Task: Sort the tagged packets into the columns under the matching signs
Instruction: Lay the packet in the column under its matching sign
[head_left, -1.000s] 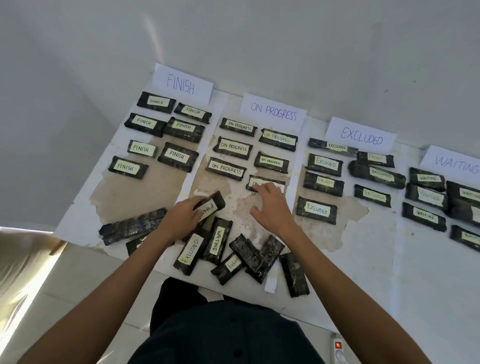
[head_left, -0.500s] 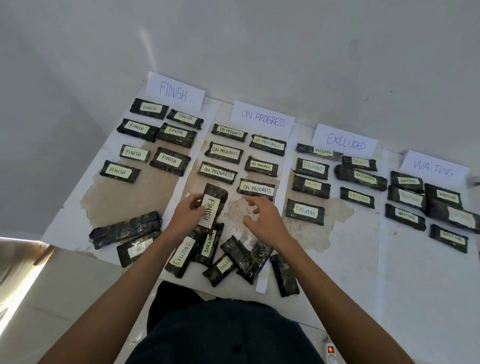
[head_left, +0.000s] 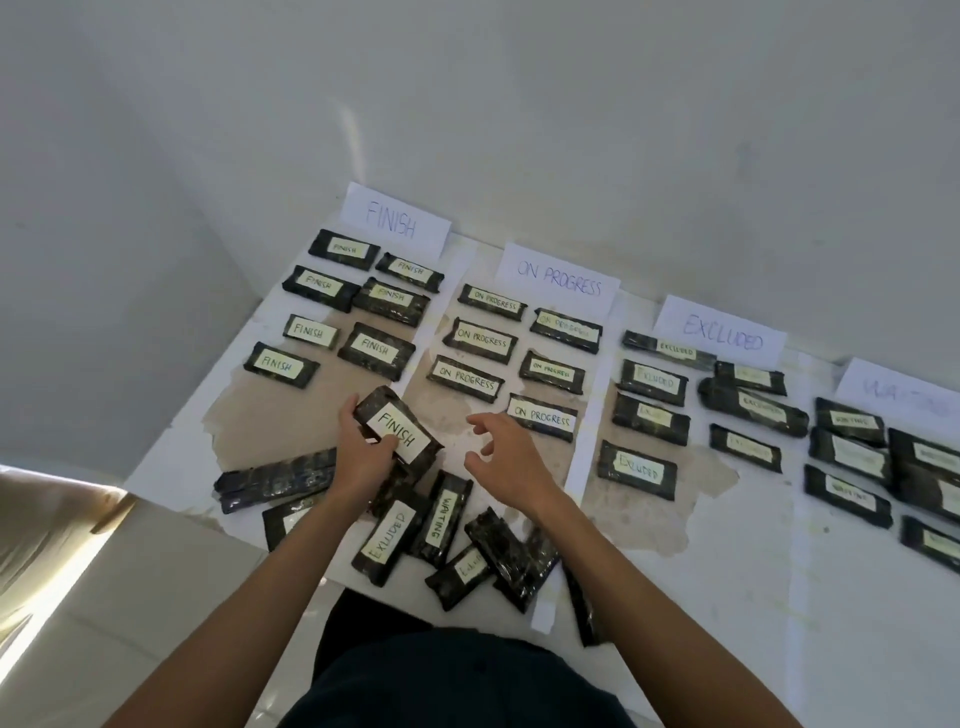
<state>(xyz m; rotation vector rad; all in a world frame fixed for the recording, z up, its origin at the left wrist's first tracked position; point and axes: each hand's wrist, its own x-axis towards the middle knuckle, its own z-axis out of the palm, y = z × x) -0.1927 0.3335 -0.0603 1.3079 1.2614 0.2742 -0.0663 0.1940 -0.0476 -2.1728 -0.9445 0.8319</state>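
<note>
WAITING sign (head_left: 901, 396): lettering blurred, right end cut by the frame edge. WAITING-column packets (head_left: 849, 420): tags smeared, rightmost ones cropped. Near-edge packet (head_left: 284, 521): tag partly covered by left forearm (head_left: 296, 571).

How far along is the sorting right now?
Done: rows of packets lie under the FINISH sign, ON PROGRESS sign, EXCLUDED sign and WAITING sign. In hand: the left hand grips a FINISH packet; the right hand holds nothing. Left: the near-edge pile, including an EXCLUDED packet and a WAITING packet.
</note>
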